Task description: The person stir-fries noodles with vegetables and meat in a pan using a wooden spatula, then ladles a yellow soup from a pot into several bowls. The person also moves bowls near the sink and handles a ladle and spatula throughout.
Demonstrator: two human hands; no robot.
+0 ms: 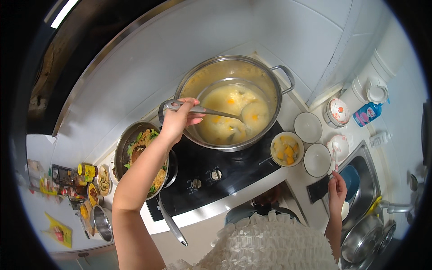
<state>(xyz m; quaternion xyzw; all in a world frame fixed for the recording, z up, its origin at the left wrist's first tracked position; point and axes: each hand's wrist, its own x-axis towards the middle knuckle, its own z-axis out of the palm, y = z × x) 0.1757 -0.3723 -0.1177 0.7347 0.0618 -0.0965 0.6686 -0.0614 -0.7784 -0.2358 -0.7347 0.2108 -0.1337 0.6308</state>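
Observation:
My left hand grips the handle of a metal ladle. The ladle's bowl is dipped in pale yellow porridge with orange chunks, inside a large two-handled stainless steel pot. Low at the right, my right hand has its fingertips closed at the handle end of a small spoon, whose head lies over a pink-trimmed dish. Close by are a bowl filled with porridge and orange chunks and two bowls with nothing in them, a front bowl and a back bowl.
Left of the pot, partly behind my forearm, sits a frying pan of noodles and greens, its handle jutting past the black cooktop. A sink with basins lies right. Jars and dishes crowd the far left.

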